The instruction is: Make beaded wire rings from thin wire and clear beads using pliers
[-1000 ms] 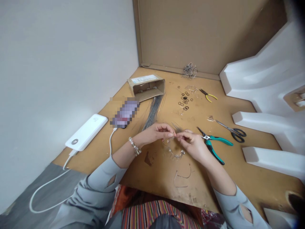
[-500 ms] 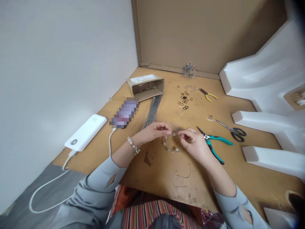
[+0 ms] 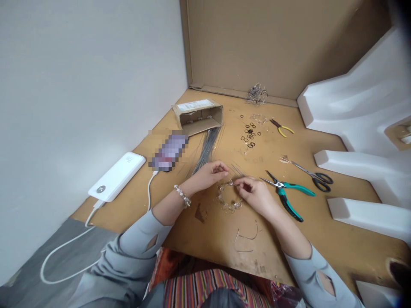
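Note:
My right hand [image 3: 255,192] is closed, thumb and fingertips pinching the upper right side of a clear-beaded wire bracelet [image 3: 220,197]. The bracelet's loop hangs below the fingertips, just above the table. To its upper left is my left hand [image 3: 212,174], apart from the bracelet, with a gap between thumb and forefinger and nothing visible in it. Several thin wires [image 3: 236,168] lie just beyond the two hands. Green-handled long-nose pliers [image 3: 287,192] rest, jaws spread, close to the right hand. Two bent wire pieces [image 3: 246,239] lie nearer my body.
Grey wires [image 3: 205,152] lie by a cardboard box [image 3: 205,125]. Left are a blurred phone [image 3: 169,152] and a white power bank [image 3: 117,176]. Dark rings [image 3: 249,136], a wire tangle [image 3: 257,94], yellow-handled pliers [image 3: 282,128], scissors [image 3: 316,176] and white foam [image 3: 349,160] stand farther right.
My left hand has let go of the bracelet and moved slightly up and left. The bracelet has shifted a little left, still in the right hand's pinch.

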A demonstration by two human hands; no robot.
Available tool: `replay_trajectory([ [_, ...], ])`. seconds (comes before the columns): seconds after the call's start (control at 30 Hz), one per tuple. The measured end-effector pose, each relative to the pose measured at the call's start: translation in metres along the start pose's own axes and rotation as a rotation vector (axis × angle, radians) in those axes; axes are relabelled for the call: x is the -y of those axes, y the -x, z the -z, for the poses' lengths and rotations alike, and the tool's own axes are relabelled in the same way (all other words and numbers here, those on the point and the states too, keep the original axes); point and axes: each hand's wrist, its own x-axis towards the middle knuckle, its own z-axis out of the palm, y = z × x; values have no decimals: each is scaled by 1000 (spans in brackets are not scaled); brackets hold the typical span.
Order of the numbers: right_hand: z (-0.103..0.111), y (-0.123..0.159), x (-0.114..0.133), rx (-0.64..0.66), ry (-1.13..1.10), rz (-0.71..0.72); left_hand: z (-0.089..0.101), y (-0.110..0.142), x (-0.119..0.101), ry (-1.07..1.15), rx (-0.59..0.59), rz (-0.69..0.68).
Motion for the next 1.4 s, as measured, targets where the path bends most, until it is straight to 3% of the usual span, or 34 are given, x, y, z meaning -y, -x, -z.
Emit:
replay_trajectory([
  [0.27, -2, -1, 3, 28, 25, 1, -1, 0, 5, -173, -35, -19],
  [0.43, -5, 0, 2, 27, 39, 3, -3, 5, 0, -307, 7, 5],
  [0.73, -5, -2, 1, -8, -74, -42, -6, 4, -2, 125, 191, -35],
  [0.9, -8, -4, 1, -45, -44, -1, -5, 6, -2, 127, 303, -81],
  [1.4, -16, -1, 7, -89, 183, 67, -6, 8, -5, 103, 293, 6],
])
